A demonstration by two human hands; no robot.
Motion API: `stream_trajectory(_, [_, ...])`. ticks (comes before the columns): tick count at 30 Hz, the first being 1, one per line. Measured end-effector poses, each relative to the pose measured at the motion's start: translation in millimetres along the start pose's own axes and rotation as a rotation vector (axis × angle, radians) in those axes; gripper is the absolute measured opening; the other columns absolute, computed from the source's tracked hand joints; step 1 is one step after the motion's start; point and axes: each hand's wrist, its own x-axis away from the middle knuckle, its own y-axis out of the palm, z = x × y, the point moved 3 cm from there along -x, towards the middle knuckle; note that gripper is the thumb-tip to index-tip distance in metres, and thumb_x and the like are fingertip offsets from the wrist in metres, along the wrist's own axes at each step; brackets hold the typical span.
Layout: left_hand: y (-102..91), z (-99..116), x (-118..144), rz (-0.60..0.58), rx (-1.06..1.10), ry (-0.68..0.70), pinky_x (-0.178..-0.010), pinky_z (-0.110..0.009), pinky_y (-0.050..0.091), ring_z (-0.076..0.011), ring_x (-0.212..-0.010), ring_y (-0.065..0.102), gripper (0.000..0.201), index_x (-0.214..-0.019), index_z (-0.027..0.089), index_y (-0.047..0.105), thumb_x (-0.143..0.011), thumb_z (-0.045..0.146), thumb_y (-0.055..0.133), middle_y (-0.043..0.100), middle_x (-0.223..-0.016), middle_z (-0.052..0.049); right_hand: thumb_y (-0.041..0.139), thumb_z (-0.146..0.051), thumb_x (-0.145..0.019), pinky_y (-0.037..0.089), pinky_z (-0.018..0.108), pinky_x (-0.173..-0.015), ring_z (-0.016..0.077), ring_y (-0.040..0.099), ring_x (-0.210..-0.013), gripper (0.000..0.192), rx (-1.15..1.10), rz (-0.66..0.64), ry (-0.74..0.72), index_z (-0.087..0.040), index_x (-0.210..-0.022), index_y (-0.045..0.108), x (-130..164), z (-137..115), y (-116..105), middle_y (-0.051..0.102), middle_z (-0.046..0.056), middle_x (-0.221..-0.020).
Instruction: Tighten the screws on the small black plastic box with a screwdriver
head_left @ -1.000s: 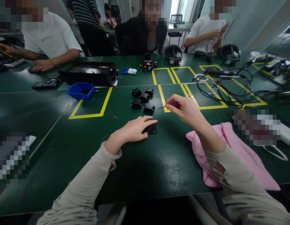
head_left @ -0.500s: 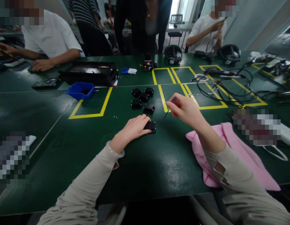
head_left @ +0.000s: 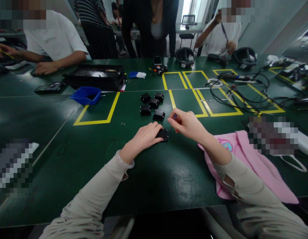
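Note:
My left hand [head_left: 148, 135] is closed on a small black box [head_left: 163, 134] and holds it down on the green table; the fingers cover its left part. In my right hand [head_left: 187, 123] is a screwdriver [head_left: 171, 129], pinched by its purplish handle. The thin shaft points down at the right end of the box; whether the tip touches it I cannot tell. Just beyond lie several similar black boxes, the nearest being a black box [head_left: 158, 115] with small bright screws at its ends. Tiny screws [head_left: 123, 123] rest on the table left of my left hand.
A blue bin [head_left: 86, 95] stands at the left before a black tray [head_left: 96, 75]. Pink cloth [head_left: 246, 162] lies under my right forearm. Cables [head_left: 240, 89] coil at the right. Several people are across the table, one holding a dark strip-like thing.
My right hand has come down and left, bringing the screwdriver to the right end of the box. My left hand and the box have shifted slightly to the right.

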Motion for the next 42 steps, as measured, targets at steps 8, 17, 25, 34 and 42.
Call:
stream_trajectory(8, [1.9, -1, 0, -0.003, -0.015, 0.005, -0.079, -0.032, 0.046, -0.0240, -0.102, 0.056, 0.037, -0.115, 0.019, 0.049, -0.090, 0.045, 0.058, 0.057, -0.111, -0.007, 0.046, -0.034, -0.091, 0.032, 0.025, -0.060, 0.0122, 0.053, -0.055, 0.015, 0.023, -0.045, -0.025, -0.022, -0.086, 0.052, -1, -2, 5, 0.059, -0.004, -0.057])
stream_trajectory(17, [2.9, -1, 0, 0.004, -0.018, 0.013, -0.078, -0.032, 0.046, -0.0236, -0.101, 0.056, 0.038, -0.117, 0.020, 0.048, -0.090, 0.045, 0.058, 0.056, -0.110, -0.006, 0.046, -0.036, -0.091, 0.030, 0.024, -0.058, 0.0116, 0.052, -0.056, 0.017, 0.077, -0.065, -0.019, -0.021, -0.088, 0.054, -1, 0, 8, 0.061, -0.002, -0.061])
stream_trajectory(25, [1.6, 0, 1, 0.006, -0.026, 0.004, -0.072, -0.031, 0.046, -0.0225, -0.098, 0.057, 0.035, -0.113, 0.020, 0.048, -0.091, 0.046, 0.057, 0.056, -0.107, -0.005, 0.046, -0.038, -0.092, 0.024, 0.025, -0.055, 0.0113, 0.048, -0.055, 0.021, 0.254, -0.116, -0.033, -0.020, -0.089, 0.058, 2, -6, 2, 0.057, -0.003, -0.059])
stream_trajectory(34, [2.7, -3, 0, 0.005, 0.017, 0.003, -0.071, -0.029, 0.044, -0.0213, -0.099, 0.057, 0.035, -0.113, 0.022, 0.048, -0.090, 0.046, 0.058, 0.056, -0.107, -0.004, 0.039, -0.038, -0.096, 0.021, 0.027, -0.055, 0.0139, 0.051, -0.059, 0.028, 0.516, -0.148, 0.028, -0.020, -0.093, 0.061, 4, -13, -1, 0.064, 0.002, -0.068])
stream_trajectory(42, [1.4, -4, 1, 0.007, 0.029, 0.007, -0.071, -0.029, 0.045, -0.0212, -0.099, 0.057, 0.035, -0.113, 0.022, 0.049, -0.089, 0.046, 0.059, 0.056, -0.109, -0.004, 0.036, -0.033, -0.096, 0.024, 0.026, -0.057, 0.0163, 0.060, -0.069, 0.027, 0.515, -0.180, -0.009, -0.020, -0.104, 0.058, 6, -19, 0, 0.069, 0.005, -0.080])
